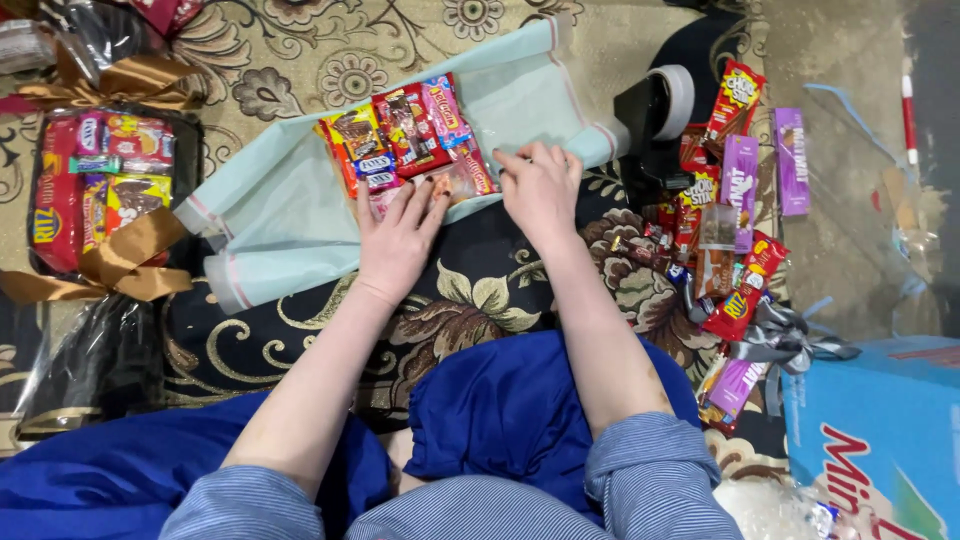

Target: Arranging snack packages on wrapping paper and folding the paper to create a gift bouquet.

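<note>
Head view, looking down at a person sitting on the floor w/ 2 bare forearms reaching far. Left hand [398,235] lies flat, fingers spread open, palm down on the near edge of a pale mint wrapping sheet [285,215] and the near end of a snack bundle [405,135]; it grips nothing. Right hand [540,185] rests w/ fingers curled, tips pressing the sheet edge just right of the bundle; can't tell if it pinches the sheet. Bundle: approx 6 small packets side by side in clear film, lying mid-sheet, centre of scene, far from the body.

Count elsewhere: 1 finished gift pack [100,190] at left, snacks in clear wrap tied w/ gold ribbon [125,260]; 1 loose heap of snack packets [725,230] at right, more than 10, incl. 2 purple bars and several red ones; 1 black tape dispenser [655,110] just right of the sheet; 1 grey ribbon bow [780,340] near the heap; 1 light blue carton [885,430] near right; 1 red-and-white pen [908,115] far right.

Surface: patterned carpet [470,290], beige floral far, black w/ gold leaves near. Blue garment [510,410] covers the lap.
</note>
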